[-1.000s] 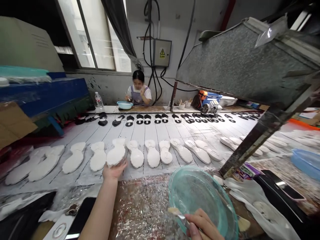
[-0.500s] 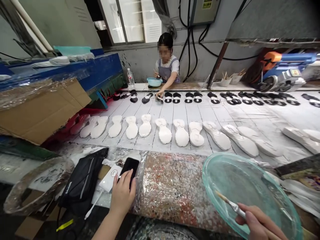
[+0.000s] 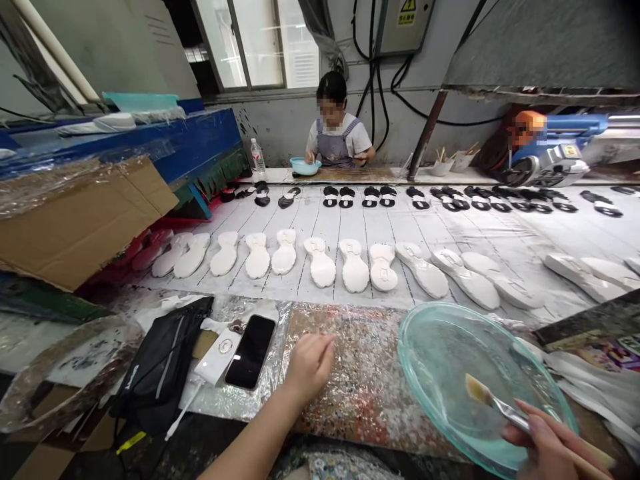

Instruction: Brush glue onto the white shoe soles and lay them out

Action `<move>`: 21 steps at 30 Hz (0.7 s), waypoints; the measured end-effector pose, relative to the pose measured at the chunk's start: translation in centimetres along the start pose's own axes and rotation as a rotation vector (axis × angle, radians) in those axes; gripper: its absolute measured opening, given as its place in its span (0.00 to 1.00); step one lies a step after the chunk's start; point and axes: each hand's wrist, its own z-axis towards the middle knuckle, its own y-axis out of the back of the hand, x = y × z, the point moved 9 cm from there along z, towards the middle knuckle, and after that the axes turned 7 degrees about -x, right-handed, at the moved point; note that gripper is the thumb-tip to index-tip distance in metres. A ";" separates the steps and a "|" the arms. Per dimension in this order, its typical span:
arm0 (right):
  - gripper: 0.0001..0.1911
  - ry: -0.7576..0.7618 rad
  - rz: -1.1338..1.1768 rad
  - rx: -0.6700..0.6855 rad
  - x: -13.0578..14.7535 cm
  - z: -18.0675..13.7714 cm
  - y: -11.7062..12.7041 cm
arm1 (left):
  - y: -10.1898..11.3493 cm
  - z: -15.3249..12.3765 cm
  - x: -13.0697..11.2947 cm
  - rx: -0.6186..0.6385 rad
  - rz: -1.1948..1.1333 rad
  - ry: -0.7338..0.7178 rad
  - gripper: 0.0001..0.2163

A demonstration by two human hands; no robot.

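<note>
My left hand [image 3: 309, 365] is above the paint-spattered board [image 3: 350, 393], its fingers curled together and nothing visible in them. To its left a black phone [image 3: 251, 351] lies face up, partly over a white charger pack [image 3: 217, 357] with a white cable. My right hand [image 3: 543, 443] grips a paintbrush [image 3: 511, 415] by its wooden handle. The brush's pale bristles are over a translucent teal basin [image 3: 415, 347] with clear liquid or glue in it; I cannot tell whether they touch. Beyond the board, white shoe soles [image 3: 320, 263] lie in a row on a white belt.
Black sandals [image 3: 346, 197] line the belt's far side. A co-worker [image 3: 336, 143] sits opposite beside a small blue bowl [image 3: 306, 167]. A black bag [image 3: 163, 360] and a cardboard sheet [image 3: 95, 220] are at left. A blue motor [image 3: 550, 157] stands at the far right.
My left hand has left the phone and moved right over the board, fingers curling. My right hand and brush have shifted slightly right. The co-worker's arm has drawn back from the belt.
</note>
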 end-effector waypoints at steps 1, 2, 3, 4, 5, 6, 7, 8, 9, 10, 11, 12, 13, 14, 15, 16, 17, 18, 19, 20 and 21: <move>0.09 -0.041 0.001 -0.034 -0.3 0.1 -0.1 | -1.6 1.1 -0.8 0.049 -0.032 -0.010 0.13; 0.09 -0.088 0.011 -0.063 -0.8 0.3 -0.2 | -3.2 2.3 -1.6 0.096 -0.059 -0.020 0.13; 0.10 -0.127 0.033 -0.084 -1.4 0.6 -0.3 | -4.8 3.5 -2.4 0.145 -0.084 -0.030 0.13; 0.12 -0.153 0.063 -0.082 -2.0 0.9 -0.5 | -6.3 4.7 -3.0 0.188 -0.105 -0.039 0.12; 0.15 -0.161 0.085 -0.064 -2.5 1.3 -0.7 | -7.9 5.9 -3.6 0.228 -0.124 -0.049 0.11; 0.17 -0.166 0.093 -0.028 -3.1 1.5 -1.0 | -9.4 6.9 -4.1 0.264 -0.138 -0.054 0.11; 0.18 -0.169 0.093 0.013 -3.5 1.7 -1.2 | -10.9 7.9 -4.5 0.295 -0.148 -0.055 0.11; 0.18 -0.169 0.091 0.043 -3.9 1.8 -1.3 | -12.3 8.8 -4.8 0.320 -0.154 -0.051 0.11; 0.18 -0.170 0.085 0.063 -4.1 1.8 -1.3 | -13.7 9.6 -5.1 0.341 -0.159 -0.045 0.11; 0.17 -0.169 0.079 0.074 -4.2 1.7 -1.3 | -14.9 10.4 -5.4 0.358 -0.164 -0.037 0.11; 0.18 -0.166 0.073 0.075 -4.1 1.6 -1.3 | -16.0 11.0 -5.7 0.373 -0.170 -0.030 0.11; 0.18 -0.162 0.067 0.071 -4.0 1.4 -1.3 | -17.0 11.5 -6.0 0.386 -0.178 -0.023 0.12; 0.19 -0.159 0.059 0.071 -3.8 1.3 -1.3 | -17.9 11.9 -6.2 0.397 -0.188 -0.015 0.12; 0.20 -0.158 0.053 0.071 -3.6 1.1 -1.4 | -18.6 12.2 -6.4 0.407 -0.197 -0.004 0.12; 0.20 -0.161 0.048 0.071 -3.5 1.1 -1.4 | -19.2 12.4 -6.5 0.416 -0.206 0.009 0.13; 0.21 -0.169 0.045 0.070 -3.4 1.0 -1.5 | -19.6 12.5 -6.5 0.422 -0.213 0.023 0.13; 0.21 -0.182 0.040 0.074 -3.4 1.0 -1.5 | -20.0 12.6 -6.4 0.427 -0.221 0.038 0.13; 0.22 -0.195 0.031 0.077 -3.5 1.0 -1.5 | -20.3 12.7 -6.2 0.432 -0.228 0.054 0.13; 0.22 -0.206 0.023 0.076 -3.6 1.0 -1.5 | -20.4 12.8 -5.9 0.435 -0.235 0.070 0.13; 0.22 -0.212 0.016 0.075 -3.6 1.0 -1.5 | -20.5 12.9 -5.4 0.435 -0.242 0.088 0.13; 0.22 -0.213 0.013 0.074 -3.7 1.0 -1.4 | -20.5 13.0 -4.9 0.431 -0.248 0.108 0.14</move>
